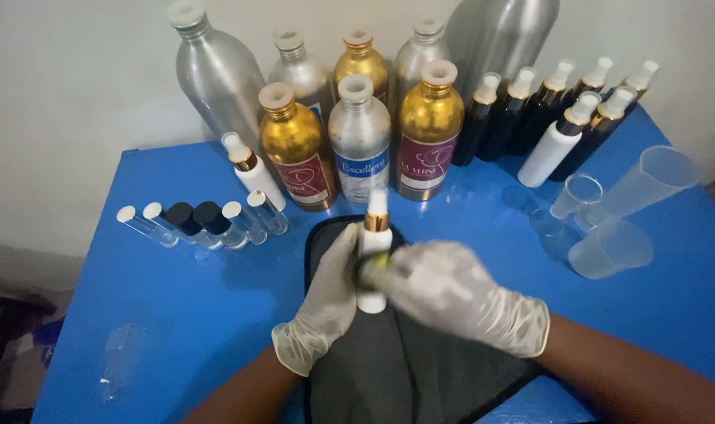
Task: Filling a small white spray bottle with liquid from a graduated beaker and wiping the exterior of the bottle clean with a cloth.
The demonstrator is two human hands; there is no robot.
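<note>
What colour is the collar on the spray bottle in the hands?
Gold, on the white spray bottle; head view.

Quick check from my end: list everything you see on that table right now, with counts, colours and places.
White spray bottle: 1, white with gold collar, upright over the mat, held in both hands.
Dark mat: 1, dark grey, table's near edge.
Large metal bottles: about 8, five silver and three gold, at the back by the wall.
Dark spray bottles: several, dark with pale caps, back right.
White bottles: 2, one back right, one left of the gold bottles.
Small clear vials: about 6, white or black caps, lying at left.
Clear cups: 3, transparent, at right.
Table: 1, blue.
Left hand: pale glove, gripping the bottle.
Right hand: pale glove, blurred, across the bottle's front.
</note>
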